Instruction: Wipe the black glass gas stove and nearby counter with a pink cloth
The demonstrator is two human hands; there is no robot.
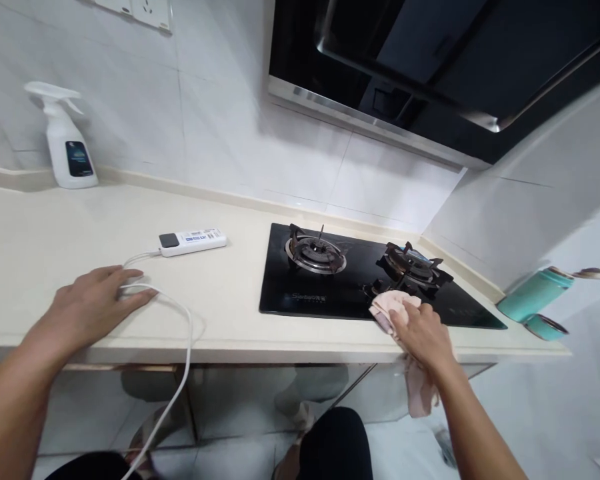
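**Right hand on a pink cloth at the stove's edge**

Take the clock from where the person is, with the wall at twelve. At one o'clock, the fingers of the right hand (pixel 424 337) are curled over a bunched pink cloth (pixel 385 307), thumb laid along it. The cloth rests on the front edge of the black glass cooktop (pixel 343 293), and its loose end hangs down over the front of the counter (pixel 230 287).

At ten o'clock the left hand (pixel 87 307) is on the counter, fingers loosely bent, thumb and forefinger parted. A white cable (pixel 188 353) loops at those fingertips; I can't tell whether they grip it. The cable runs to a slim white device (pixel 194 241) lying at eleven o'clock, then drops over the counter's front edge.

On the cooktop, the left burner (pixel 317 255) is at twelve and the right burner (pixel 413 268) near one, just behind the cloth.

Farther out, a white spray bottle (pixel 71 150) stands at ten, by the wall. A tall green canister (pixel 535 295) and a low green container (pixel 545 327) sit at two. Above, at one, hangs the dark range hood (pixel 430 73).
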